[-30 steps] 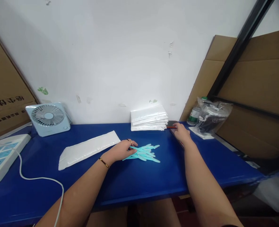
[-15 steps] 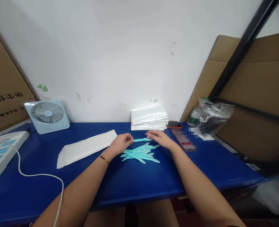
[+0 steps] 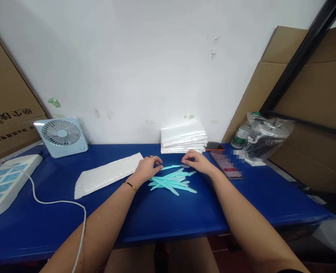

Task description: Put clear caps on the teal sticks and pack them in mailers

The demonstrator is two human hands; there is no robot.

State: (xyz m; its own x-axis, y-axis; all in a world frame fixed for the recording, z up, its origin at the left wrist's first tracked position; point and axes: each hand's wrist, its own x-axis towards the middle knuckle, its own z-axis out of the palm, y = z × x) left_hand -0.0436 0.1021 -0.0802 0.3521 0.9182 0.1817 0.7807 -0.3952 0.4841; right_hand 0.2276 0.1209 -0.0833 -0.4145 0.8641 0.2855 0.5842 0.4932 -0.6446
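Turquoise slim plastic stick [image 3: 171, 167], seemingly steadied by my pinching left hand [image 3: 150, 167], faces the clear sliver [image 3: 185, 166] my right hand [image 3: 197, 161] pinches.

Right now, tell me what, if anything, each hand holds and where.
The left hand pinches a teal razor-like tool by its left end. The right hand touches a translucent cap-like piece; its grip is unclear.

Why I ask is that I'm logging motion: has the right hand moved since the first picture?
Yes, leftward: the right hand was right of the white stack; now it is in front of the stack's right end.
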